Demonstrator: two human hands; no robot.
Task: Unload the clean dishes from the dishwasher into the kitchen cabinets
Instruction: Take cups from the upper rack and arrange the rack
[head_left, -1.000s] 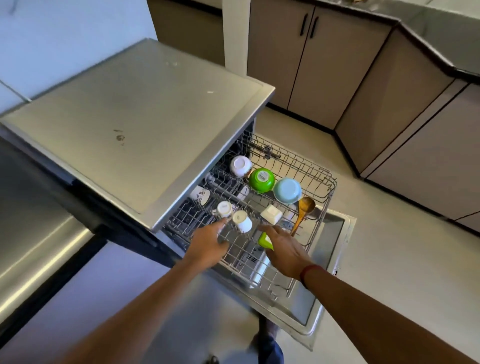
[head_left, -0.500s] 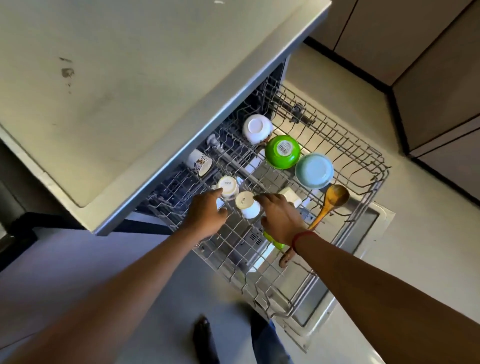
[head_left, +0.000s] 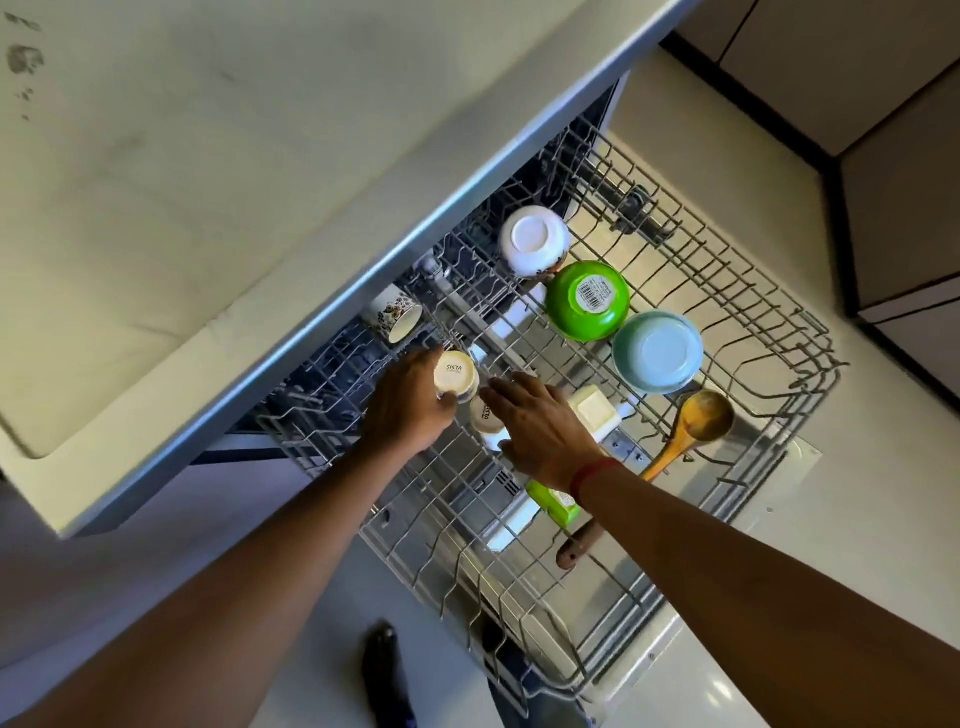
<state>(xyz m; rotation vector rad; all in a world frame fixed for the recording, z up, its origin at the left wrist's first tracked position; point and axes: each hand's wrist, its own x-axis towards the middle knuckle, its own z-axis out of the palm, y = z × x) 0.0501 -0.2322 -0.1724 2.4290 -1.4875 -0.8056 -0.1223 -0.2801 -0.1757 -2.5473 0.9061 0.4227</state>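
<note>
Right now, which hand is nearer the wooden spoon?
Right. The right hand hovers over the rack with only the white square dish between it and the wooden spoon; the left hand grips a small cup farther away.

3 bowls (head_left: 587, 300), 2 cups (head_left: 456, 375), apparently all bottom-up, in rack (head_left: 737, 291).

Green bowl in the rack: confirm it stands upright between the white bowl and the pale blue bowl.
Not upright: the head view shows the green bowl upside down, barcode sticker on top, between the white bowl and the pale blue bowl.
</note>
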